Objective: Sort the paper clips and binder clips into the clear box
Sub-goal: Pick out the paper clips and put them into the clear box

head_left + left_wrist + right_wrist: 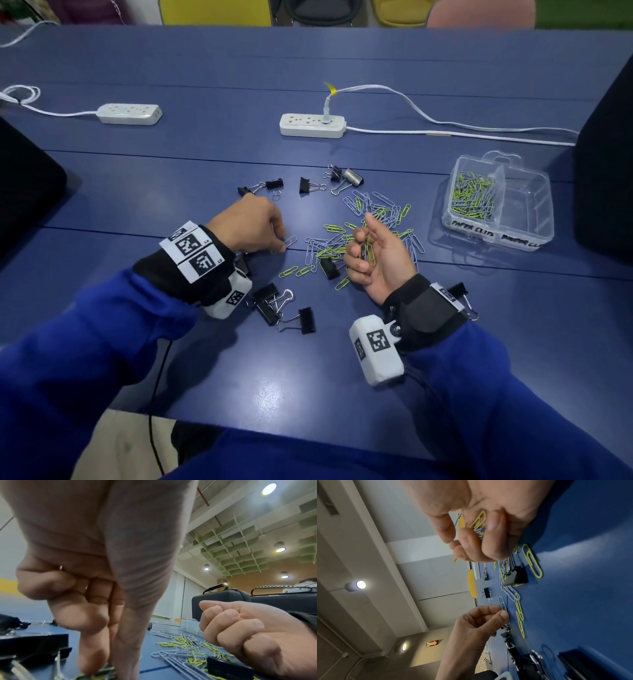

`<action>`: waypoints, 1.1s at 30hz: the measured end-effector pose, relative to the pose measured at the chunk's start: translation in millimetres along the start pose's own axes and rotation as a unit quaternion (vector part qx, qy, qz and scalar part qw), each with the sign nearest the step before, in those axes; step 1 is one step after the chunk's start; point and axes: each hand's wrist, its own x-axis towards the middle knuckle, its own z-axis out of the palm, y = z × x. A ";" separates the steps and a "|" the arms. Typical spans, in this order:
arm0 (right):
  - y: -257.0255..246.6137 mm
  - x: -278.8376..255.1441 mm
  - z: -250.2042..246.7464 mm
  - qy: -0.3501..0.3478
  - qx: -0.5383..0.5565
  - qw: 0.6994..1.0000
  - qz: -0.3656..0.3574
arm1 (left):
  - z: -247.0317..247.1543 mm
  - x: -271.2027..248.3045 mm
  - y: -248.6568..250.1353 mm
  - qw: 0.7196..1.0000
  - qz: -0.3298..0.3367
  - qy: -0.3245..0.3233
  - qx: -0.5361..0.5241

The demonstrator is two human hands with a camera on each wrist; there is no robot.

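A heap of green and lilac paper clips [373,219] lies mid-table. My left hand [253,226] reaches down and pinches a lilac paper clip [289,242] against the table, the same clip [502,603] showing in the right wrist view. My right hand [373,253] is palm-up over the heap, fingers curled round a bunch of paper clips [366,251], seen up close as green and lilac clips [478,523]. Black binder clips [305,320] lie scattered near my wrists and others [310,185] beyond the heap. The clear box [500,202] sits at right with paper clips in its left compartment.
Two white power strips [311,125] [130,113] with cables lie further back on the blue table [308,377]. Dark cases [606,164] [24,185] stand at the right and left edges. Chairs line the far side.
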 end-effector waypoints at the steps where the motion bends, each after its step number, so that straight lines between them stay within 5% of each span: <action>1: -0.1 0.0 -0.1 0.002 0.004 1.000 -0.001 | -0.4 0.2 0.7 1.000 0.003 -0.008 0.008; 9: 0.1 1.3 0.6 0.027 0.023 0.999 -0.011 | 5.6 1.6 4.3 0.992 0.022 -0.083 0.095; 14: 0.0 0.0 1.6 0.031 0.019 0.999 -0.014 | 9.0 -0.3 2.8 0.993 0.057 -0.044 0.096; 23: 0.5 1.1 7.7 0.023 0.015 0.999 -0.047 | -7.3 -13.2 64.6 0.963 0.239 0.050 -0.114; 29: -0.2 1.6 2.5 0.026 0.075 0.996 -0.033 | -1.7 -10.1 65.4 0.964 0.206 0.105 -0.130; 33: -3.6 3.6 -3.6 0.033 0.108 0.993 -0.032 | 11.6 -12.8 50.9 0.984 0.177 -0.003 -0.016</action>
